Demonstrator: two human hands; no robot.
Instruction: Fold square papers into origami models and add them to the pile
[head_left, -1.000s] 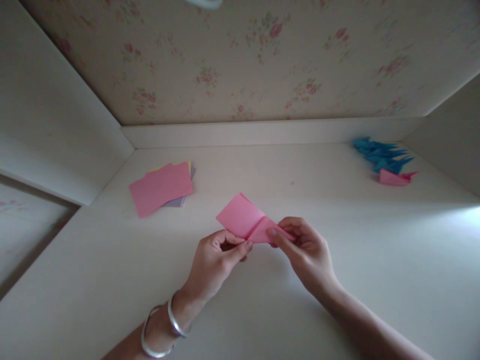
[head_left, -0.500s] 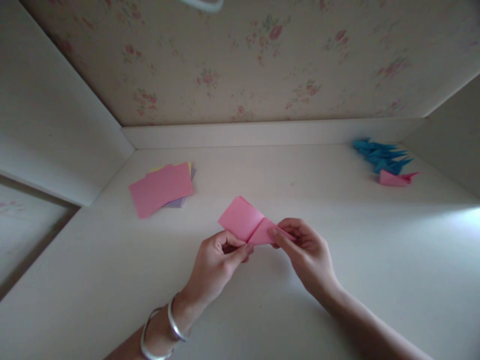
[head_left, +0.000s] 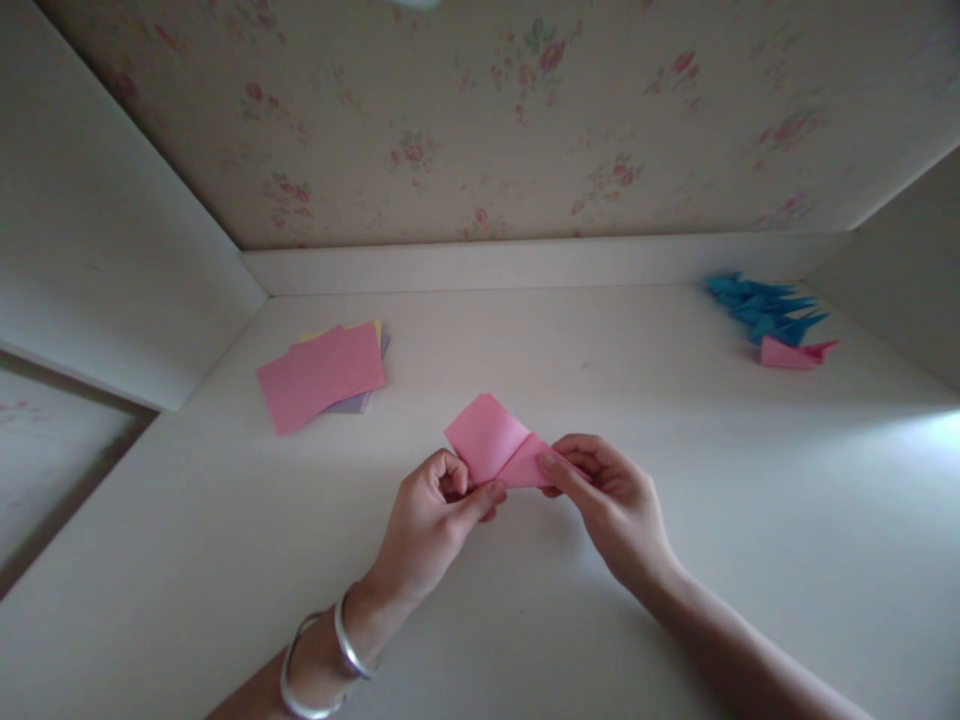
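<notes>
A partly folded sheet of pink paper (head_left: 489, 436) is held up in the middle of the view, over the white table. My left hand (head_left: 442, 515) pinches its lower edge near the crease, the thumb in front and the index finger curled against the paper's left side. Round the narrower right part of the paper, my right hand (head_left: 604, 495) is closed, thumb on top and the other fingers behind. The far side of the paper is hidden.
A loose stack of pink paper sheets (head_left: 322, 378), with yellow and purple edges showing beneath, lies at the left. At the far right sit several blue folded paper figures (head_left: 772, 308) and one pink folded figure (head_left: 795, 353). A low white ledge (head_left: 525, 265) borders the table's back.
The upper left part of the pink paper has shifted slightly right and bent. My left index finger has curled closer to its side. My right hand keeps its hold.
</notes>
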